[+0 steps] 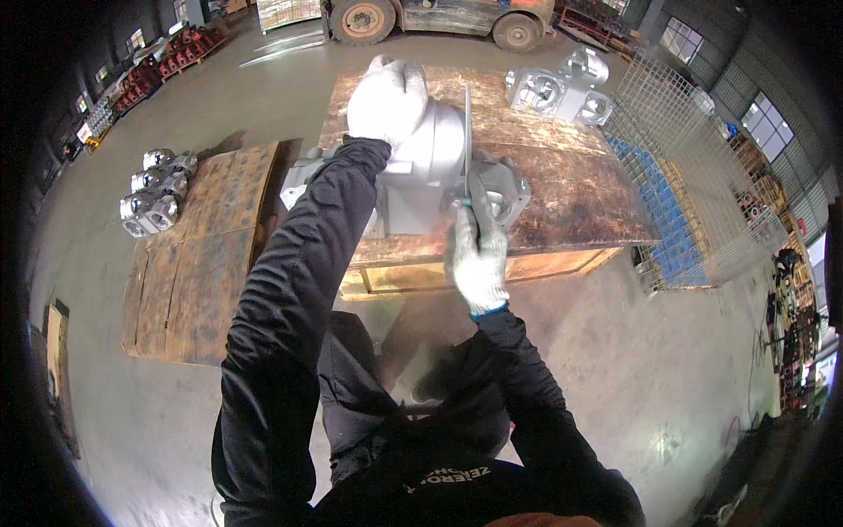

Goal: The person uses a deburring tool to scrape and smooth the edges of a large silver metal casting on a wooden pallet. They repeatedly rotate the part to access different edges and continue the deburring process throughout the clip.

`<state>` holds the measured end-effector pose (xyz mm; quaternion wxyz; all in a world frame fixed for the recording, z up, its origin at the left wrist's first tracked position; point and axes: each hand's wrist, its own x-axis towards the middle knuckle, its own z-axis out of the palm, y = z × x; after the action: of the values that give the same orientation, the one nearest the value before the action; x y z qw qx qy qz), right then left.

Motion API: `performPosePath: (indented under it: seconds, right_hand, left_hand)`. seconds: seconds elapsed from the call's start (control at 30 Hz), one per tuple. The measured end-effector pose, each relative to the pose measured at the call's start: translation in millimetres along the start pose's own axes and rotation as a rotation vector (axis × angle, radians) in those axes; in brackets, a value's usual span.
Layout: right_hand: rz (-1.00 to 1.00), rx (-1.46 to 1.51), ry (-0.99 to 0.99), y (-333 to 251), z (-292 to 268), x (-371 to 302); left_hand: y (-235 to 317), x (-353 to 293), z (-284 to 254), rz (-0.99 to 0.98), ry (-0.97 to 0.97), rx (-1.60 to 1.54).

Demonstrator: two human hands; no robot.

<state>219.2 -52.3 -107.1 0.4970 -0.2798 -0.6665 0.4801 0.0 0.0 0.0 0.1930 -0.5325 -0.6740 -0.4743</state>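
A large silver-grey metal casting [421, 167] with a round body and flanged sides sits on a worn wooden crate [562, 189] in front of me. My left hand [386, 101], in a white knit glove, lies over the upper left of the casting, its fingers curled over the far side. The gloved right hand [479, 259] is closed around the near end of a long, thin, flat tool that looks like a file [468, 132]. This tool stands along the right side of the casting's round body. My fingers partly hide its near end.
More silver castings [558, 92] sit at the crate's far right corner. Others [156, 193] stand beside a lower wooden crate [198, 255] on the left. A wire mesh cage [694, 176] flanks the right side. Beyond the crate is a forklift [430, 18].
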Motion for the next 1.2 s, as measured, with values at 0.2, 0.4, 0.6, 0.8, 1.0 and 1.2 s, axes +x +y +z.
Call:
performPosePath:
  seconds: [0.2, 0.4, 0.6, 0.8, 1.0, 1.2]
  right_hand:
    - [-0.046, -0.03, 0.147, -5.3, 35.5, -15.3]
    - [-0.016, -0.007, 0.205, -3.6, 55.2, -0.4]
    - [0.089, 0.102, 0.206, 35.1, 39.2, -37.3]
    - [0.115, 0.118, 0.189, 14.3, -32.3, -42.8]
    - [-0.183, -0.172, -0.06, -63.1, -80.0, 35.4]
    - [-0.083, -0.577, -0.354, -138.3, -104.1, 72.6]
  left_hand:
    - [-16.2, 6.1, 5.7, 0.063, -0.027, 0.021]
    - [-8.8, 12.2, 9.4, -0.001, 0.005, -0.02]
    - [-6.6, 9.3, -14.3, -0.16, 0.118, -0.249]
    - [-10.6, -73.9, -24.7, -0.517, -0.032, -0.423]
    - [25.3, -106.6, -17.6, -0.484, 0.179, -0.445]
    - [64.7, -189.3, -47.1, -0.451, 0.081, -0.851]
